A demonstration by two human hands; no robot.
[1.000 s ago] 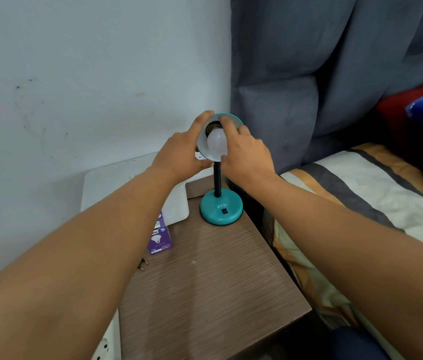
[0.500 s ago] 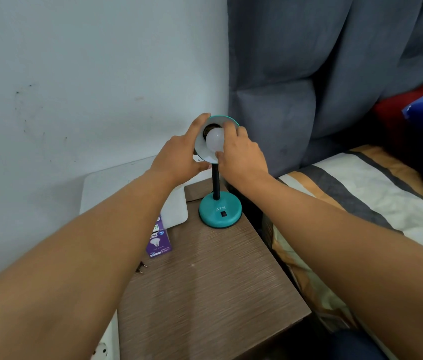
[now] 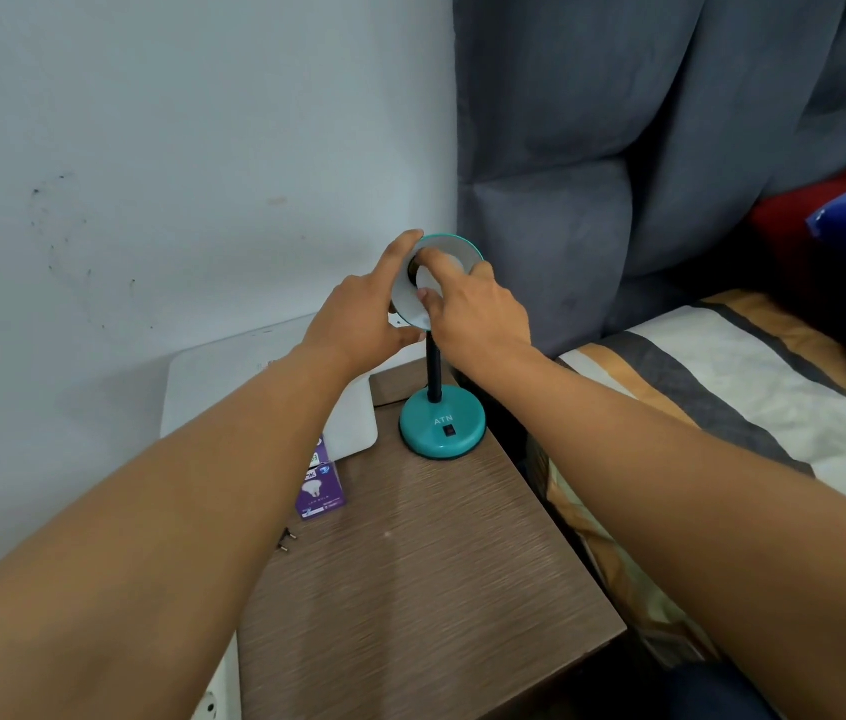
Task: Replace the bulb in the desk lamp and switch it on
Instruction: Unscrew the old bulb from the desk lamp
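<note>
At the bench's (image 3: 410, 589) 12 o'clock, the shade (image 3: 452, 247) is gripped by the left hand (image 3: 358, 324); the bulb (image 3: 423, 278) inside it is pinched by the right hand's (image 3: 478, 314) fingers (image 3: 423, 296). Twisting seems in hand; firm seating is needed before the switch (image 3: 447, 431), at the base's 6 o'clock, is pressed.

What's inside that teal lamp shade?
A white bulb pinched by the right hand, dark socket behind it. Its fingers cover much of the bulb. The left hand grips the lamp shade.
</note>
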